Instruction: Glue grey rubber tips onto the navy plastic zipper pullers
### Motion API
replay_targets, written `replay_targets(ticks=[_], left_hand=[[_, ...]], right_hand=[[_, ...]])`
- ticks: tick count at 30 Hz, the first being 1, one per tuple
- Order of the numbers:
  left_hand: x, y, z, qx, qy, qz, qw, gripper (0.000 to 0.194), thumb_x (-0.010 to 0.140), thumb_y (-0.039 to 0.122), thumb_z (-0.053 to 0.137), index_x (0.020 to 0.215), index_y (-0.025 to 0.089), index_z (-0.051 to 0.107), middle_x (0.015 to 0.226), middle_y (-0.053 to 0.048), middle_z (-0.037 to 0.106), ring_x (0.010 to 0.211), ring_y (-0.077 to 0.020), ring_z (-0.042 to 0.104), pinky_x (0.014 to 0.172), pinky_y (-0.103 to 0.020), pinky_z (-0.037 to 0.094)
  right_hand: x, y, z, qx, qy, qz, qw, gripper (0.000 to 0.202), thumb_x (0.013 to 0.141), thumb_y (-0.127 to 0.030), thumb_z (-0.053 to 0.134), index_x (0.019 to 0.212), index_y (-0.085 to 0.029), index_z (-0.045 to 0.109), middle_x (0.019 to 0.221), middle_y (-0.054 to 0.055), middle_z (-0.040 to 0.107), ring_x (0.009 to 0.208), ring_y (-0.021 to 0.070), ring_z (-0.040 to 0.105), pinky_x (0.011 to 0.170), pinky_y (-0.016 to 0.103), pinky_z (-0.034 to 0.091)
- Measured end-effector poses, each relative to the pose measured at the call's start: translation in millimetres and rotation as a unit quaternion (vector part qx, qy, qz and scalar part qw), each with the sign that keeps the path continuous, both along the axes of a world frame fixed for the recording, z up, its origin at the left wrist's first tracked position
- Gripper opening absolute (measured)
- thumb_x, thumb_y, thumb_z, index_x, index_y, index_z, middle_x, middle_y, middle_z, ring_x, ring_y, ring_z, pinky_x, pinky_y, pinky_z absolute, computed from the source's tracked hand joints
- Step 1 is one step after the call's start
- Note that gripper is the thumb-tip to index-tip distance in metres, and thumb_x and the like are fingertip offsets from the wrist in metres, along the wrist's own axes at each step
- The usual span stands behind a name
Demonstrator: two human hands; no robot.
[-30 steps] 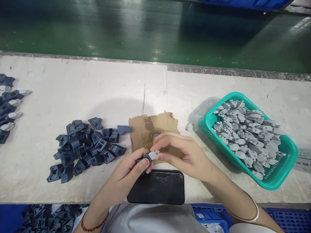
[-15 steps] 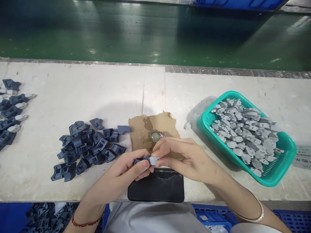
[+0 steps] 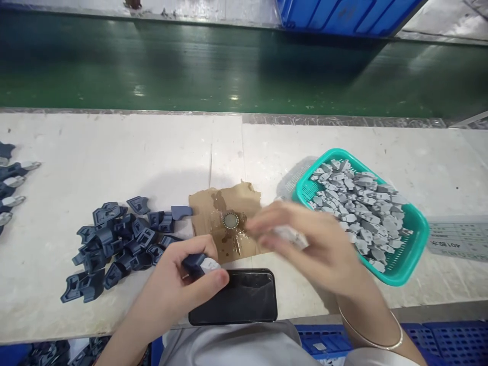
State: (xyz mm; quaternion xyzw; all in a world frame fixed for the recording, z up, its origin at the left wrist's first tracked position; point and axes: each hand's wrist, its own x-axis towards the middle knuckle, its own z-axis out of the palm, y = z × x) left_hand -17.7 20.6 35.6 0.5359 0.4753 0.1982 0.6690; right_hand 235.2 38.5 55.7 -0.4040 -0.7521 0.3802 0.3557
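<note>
My left hand (image 3: 183,284) is closed around a dark blue plastic piece (image 3: 193,263). A light grey plastic tip (image 3: 209,264) sits at the right end of that piece, beside my thumb. My right hand (image 3: 316,244), smeared by motion, hovers between the brown cardboard (image 3: 202,216) and the green basket (image 3: 414,264). Something whitish shows between its fingers, too blurred to name. On the cardboard, a round cap-like object with a beaded rim (image 3: 231,220) lies amid wet stains. Many light grey pieces (image 3: 366,203) fill the basket.
Loose dark blue pieces (image 3: 118,239) are heaped left of the cardboard. A black phone (image 3: 244,300) lies at the front edge. Joined pieces (image 3: 13,180) line the far left. Behind the table runs a green belt (image 3: 190,71), with a blue crate (image 3: 343,15) beyond.
My right hand has let go of the grey tip and moved right, away from my left hand. My left hand keeps the joined piece and has shifted left and down. The view has shifted.
</note>
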Motion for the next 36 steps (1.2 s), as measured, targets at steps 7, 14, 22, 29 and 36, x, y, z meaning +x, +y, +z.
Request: replay_targets(ticks=[7, 14, 22, 29, 36], left_hand=[[11.5, 22.7, 17.7, 0.178, 0.230, 0.146, 0.946, 0.036, 0.079, 0.034, 0.061, 0.054, 0.023, 0.038, 0.056, 0.003, 0.032, 0.055, -0.0133, 0.029, 0.054, -0.031, 0.026], [-5.1, 71.5, 20.7, 0.311, 0.417, 0.080, 0.850, 0.048, 0.083, 0.037, 0.057, 0.055, 0.024, 0.020, 0.054, 0.005, 0.016, 0.053, -0.0135, 0.018, 0.053, -0.033, 0.019], [-25.6, 119.7, -0.3, 0.279, 0.466, -0.030, 0.839, 0.037, 0.096, 0.052, 0.052, 0.109, 0.019, 0.060, 0.101, -0.013, 0.068, 0.097, -0.0323, 0.064, 0.079, -0.041, 0.050], [-35.5, 88.4, 2.1, 0.388, 0.448, -0.064, 0.803, 0.049, 0.100, 0.053, 0.048, 0.133, 0.020, 0.062, 0.136, -0.018, 0.060, 0.129, -0.0413, 0.051, 0.106, -0.055, 0.048], [-41.1, 66.1, -6.9, 0.376, 0.415, -0.206, 0.803, 0.039, 0.103, 0.038, 0.037, 0.120, 0.019, 0.066, 0.123, -0.014, 0.071, 0.111, -0.0357, 0.067, 0.091, -0.052, 0.056]], right_hand=[[75.3, 9.9, -8.6, -0.070, -0.437, -0.288, 0.850, 0.028, 0.097, -0.033, 0.053, 0.095, -0.017, 0.076, 0.102, 0.016, 0.074, 0.093, 0.0355, 0.071, 0.074, 0.045, 0.051], [67.3, 12.3, -20.7, -0.109, -0.543, -0.258, 0.792, 0.031, 0.099, -0.030, 0.048, 0.102, -0.016, 0.075, 0.111, 0.019, 0.070, 0.106, 0.0413, 0.068, 0.075, 0.046, 0.051], [77.0, 13.8, -25.6, -0.081, -0.483, -0.212, 0.845, 0.037, 0.099, -0.031, 0.042, 0.090, -0.020, 0.076, 0.102, 0.016, 0.072, 0.101, 0.0376, 0.066, 0.083, 0.050, 0.053], [84.2, 12.4, -20.3, -0.137, -0.379, -0.179, 0.897, 0.047, 0.098, -0.047, 0.041, 0.106, -0.022, 0.080, 0.112, 0.016, 0.068, 0.110, 0.0366, 0.066, 0.097, 0.054, 0.054], [85.8, 14.0, -14.7, -0.159, -0.347, -0.176, 0.907, 0.041, 0.094, -0.046, 0.047, 0.099, -0.021, 0.079, 0.111, 0.016, 0.068, 0.105, 0.0346, 0.068, 0.096, 0.052, 0.054]])
